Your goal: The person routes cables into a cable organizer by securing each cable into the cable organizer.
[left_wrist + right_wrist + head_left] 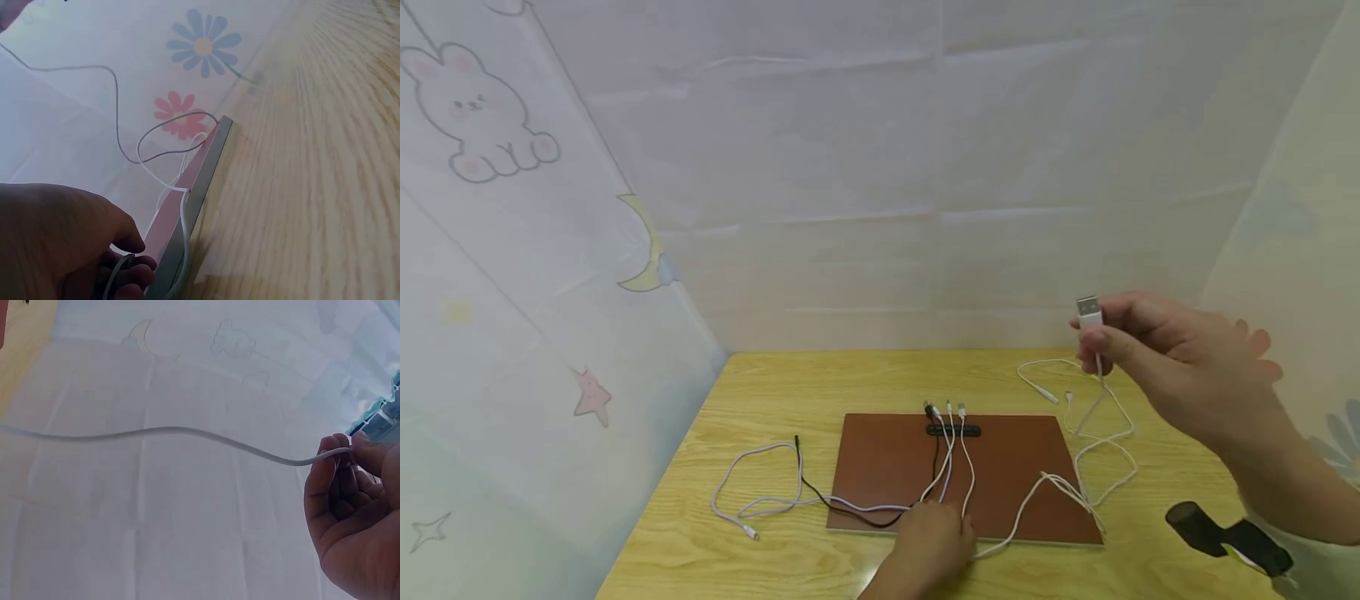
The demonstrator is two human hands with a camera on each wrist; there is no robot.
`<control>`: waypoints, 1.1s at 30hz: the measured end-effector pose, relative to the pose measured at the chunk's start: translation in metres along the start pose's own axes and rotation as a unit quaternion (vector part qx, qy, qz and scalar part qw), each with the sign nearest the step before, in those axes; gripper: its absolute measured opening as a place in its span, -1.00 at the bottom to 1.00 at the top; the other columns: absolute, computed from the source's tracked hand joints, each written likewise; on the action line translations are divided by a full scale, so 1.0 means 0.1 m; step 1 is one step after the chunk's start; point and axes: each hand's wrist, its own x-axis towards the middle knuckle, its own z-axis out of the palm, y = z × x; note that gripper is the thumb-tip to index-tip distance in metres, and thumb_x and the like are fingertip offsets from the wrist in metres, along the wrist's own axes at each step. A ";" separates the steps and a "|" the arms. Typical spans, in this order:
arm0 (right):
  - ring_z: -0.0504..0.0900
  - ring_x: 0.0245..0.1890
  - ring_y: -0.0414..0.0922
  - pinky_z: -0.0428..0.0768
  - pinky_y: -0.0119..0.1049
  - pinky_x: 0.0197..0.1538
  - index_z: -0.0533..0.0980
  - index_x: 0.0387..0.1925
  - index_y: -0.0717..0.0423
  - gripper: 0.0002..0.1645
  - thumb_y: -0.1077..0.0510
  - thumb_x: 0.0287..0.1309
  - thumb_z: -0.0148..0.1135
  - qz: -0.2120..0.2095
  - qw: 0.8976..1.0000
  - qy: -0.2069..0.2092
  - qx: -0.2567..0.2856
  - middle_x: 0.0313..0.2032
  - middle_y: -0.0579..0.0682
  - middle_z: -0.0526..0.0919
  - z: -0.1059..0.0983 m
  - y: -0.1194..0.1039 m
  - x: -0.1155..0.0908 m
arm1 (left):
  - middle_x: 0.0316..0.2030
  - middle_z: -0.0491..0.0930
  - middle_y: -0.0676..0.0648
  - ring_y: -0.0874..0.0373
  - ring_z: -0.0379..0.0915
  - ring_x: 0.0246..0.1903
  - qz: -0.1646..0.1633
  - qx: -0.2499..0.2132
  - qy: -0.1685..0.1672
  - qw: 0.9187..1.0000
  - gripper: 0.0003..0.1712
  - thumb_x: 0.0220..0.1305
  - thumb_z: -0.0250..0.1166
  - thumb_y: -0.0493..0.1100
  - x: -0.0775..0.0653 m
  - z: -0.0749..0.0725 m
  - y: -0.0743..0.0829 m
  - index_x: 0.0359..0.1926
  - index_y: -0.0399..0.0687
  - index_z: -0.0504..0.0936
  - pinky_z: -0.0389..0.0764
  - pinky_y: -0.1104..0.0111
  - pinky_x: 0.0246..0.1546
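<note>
My right hand is raised at the right in the head view, its thumb and fingers pinching a white USB cable by its plug, metal end up. In the right wrist view the white cable stretches left from the fingertips. At the near edge of a brown board, my left hand has its fingers curled around cable; how many strands it grips is hidden. A black cable holder sits near the board's far edge, with several cable ends, black and white, standing at it.
A lilac cable and a thin black cable end lie on the wooden table to the left. White cable loops spread over the right side. Printed cloth walls enclose the back and sides.
</note>
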 end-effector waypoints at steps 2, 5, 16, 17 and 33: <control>0.59 -0.44 -0.21 0.51 -0.45 -0.33 0.60 -0.19 0.25 -0.79 0.53 0.28 0.16 0.000 0.999 -0.026 0.023 -0.47 -0.03 0.64 0.08 -0.02 -0.02 | -0.56 0.64 -0.10 -0.04 0.58 -0.54 0.001 0.005 0.005 1.000 -0.59 0.38 0.18 0.09 0.00 0.00 -0.02 -0.51 -0.03 0.66 0.49 0.21 -0.58; 0.58 -0.44 -0.20 0.52 -0.41 -0.34 0.59 -0.19 0.21 -0.81 0.48 0.33 0.14 0.008 0.998 -0.058 0.035 -0.46 -0.05 0.63 0.19 -0.01 -0.02 | -0.56 0.64 -0.09 -0.04 0.58 -0.55 0.000 0.003 0.014 1.000 -0.65 0.37 0.19 0.08 0.01 0.00 -0.04 -0.46 0.00 0.66 0.49 0.21 -0.59; 0.62 -0.39 -0.09 0.62 -0.29 -0.30 0.51 -0.13 0.27 -0.86 0.28 0.50 0.04 0.068 0.982 -0.134 0.118 -0.39 0.06 0.63 0.54 0.31 0.00 | -0.51 0.67 -0.09 -0.05 0.59 -0.52 -0.004 -0.016 0.016 1.000 -0.71 0.34 0.21 0.06 -0.01 -0.02 -0.07 -0.43 0.02 0.65 0.50 0.18 -0.56; 0.63 -0.39 -0.08 0.62 -0.28 -0.30 0.51 -0.13 0.28 -0.84 0.26 0.51 0.03 0.076 0.981 -0.137 0.118 -0.38 0.08 0.63 0.56 0.34 0.00 | -0.52 0.67 -0.09 -0.05 0.59 -0.52 -0.002 -0.016 0.016 1.000 -0.71 0.34 0.21 0.06 -0.01 -0.02 -0.07 -0.43 0.02 0.64 0.50 0.19 -0.57; 0.69 -0.26 -0.07 0.67 -0.23 -0.14 0.42 -0.02 0.33 -0.60 0.00 0.55 0.01 0.217 0.955 -0.130 0.154 -0.25 0.16 0.61 0.90 1.14 0.01 | -0.55 0.63 -0.06 -0.02 0.57 -0.54 -0.004 -0.041 0.009 0.999 -0.72 0.33 0.25 0.05 -0.02 -0.05 -0.11 -0.48 0.06 0.57 0.45 0.22 -0.60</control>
